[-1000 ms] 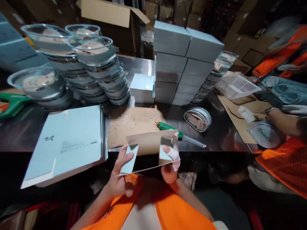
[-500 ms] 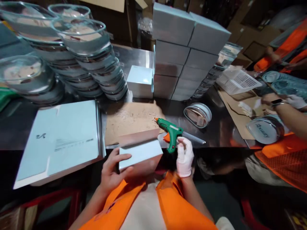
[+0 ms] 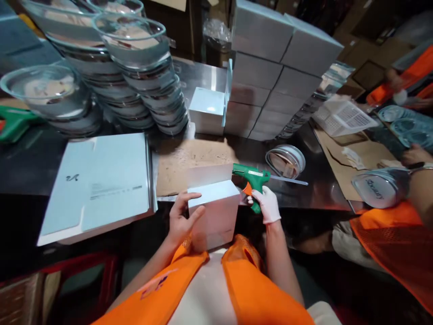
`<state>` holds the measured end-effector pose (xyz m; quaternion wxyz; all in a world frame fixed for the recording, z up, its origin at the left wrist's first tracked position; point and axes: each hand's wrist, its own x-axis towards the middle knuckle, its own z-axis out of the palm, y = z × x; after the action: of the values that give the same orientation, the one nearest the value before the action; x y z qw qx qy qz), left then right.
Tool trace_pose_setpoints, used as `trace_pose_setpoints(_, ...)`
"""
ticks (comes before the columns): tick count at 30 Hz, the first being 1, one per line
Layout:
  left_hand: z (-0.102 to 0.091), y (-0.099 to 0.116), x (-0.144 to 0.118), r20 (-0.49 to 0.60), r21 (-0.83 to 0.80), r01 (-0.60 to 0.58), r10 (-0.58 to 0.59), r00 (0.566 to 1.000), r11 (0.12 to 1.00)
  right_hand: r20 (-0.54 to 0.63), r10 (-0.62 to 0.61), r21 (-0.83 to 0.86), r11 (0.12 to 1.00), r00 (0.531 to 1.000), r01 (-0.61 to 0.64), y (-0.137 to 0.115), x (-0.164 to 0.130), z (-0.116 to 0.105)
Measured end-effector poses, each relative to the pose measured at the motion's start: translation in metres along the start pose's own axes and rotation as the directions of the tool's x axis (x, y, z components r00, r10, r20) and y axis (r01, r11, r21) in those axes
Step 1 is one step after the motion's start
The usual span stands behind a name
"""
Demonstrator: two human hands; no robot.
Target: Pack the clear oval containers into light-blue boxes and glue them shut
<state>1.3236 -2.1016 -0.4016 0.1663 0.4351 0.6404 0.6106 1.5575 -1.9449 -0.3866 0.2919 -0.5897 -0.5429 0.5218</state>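
Note:
My bare left hand [image 3: 184,219] grips the left side of a pale cardboard box [image 3: 214,216] held against my front, thumb on its near face and fingers on its top edge. The box's flap [image 3: 214,174] stands raised at the far side. A white glove covers my right hand [image 3: 269,205], which is closed around the handle of a green glue gun [image 3: 252,173] with an orange trigger. A clear glue stick [image 3: 289,180] sticks out of its back. The gun's nozzle lies hidden behind the box flap.
Flattened pale boxes [image 3: 104,180] lie stacked at left, with piles of clear round-rimmed containers [image 3: 135,49] behind. A brown cardboard sheet [image 3: 176,167] is beyond my box. Finished boxes [image 3: 260,72] form a tall stack. A co-worker's arm [image 3: 421,185] reaches in at right.
My right hand has closed on the glue gun's handle, where before it was beside it with fingers curled. The box has tipped, showing more of its near face. The whole view has shifted slightly.

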Motion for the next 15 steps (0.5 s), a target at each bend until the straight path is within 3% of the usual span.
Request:
trace_pose_setpoints(4,0.005,0.007,0.006,0.02,0.03,-0.017,0.017,1.0,0.999,-0.141,-0.155,0.136,0.975,0.978,0.175,-0.003,-0.033,-0.002)
trace_pose_setpoints(10,0.021,0.023,0.011,0.055,0.082,-0.093,0.088,0.995,0.992,-0.018,-0.325,-0.066,0.944,0.946,0.323,-0.003,-0.079,-0.008)
trace_pose_setpoints(13,0.028,0.029,0.009,0.053,0.112,-0.142,0.137,0.989,0.984,0.061,-0.437,-0.121,0.889,0.897,0.442,-0.01,-0.093,-0.002)
trace_pose_setpoints(15,0.031,0.031,0.007,0.067,0.103,-0.172,0.166,0.984,0.98,0.095,-0.534,-0.17,0.823,0.84,0.542,-0.02,-0.096,0.003)
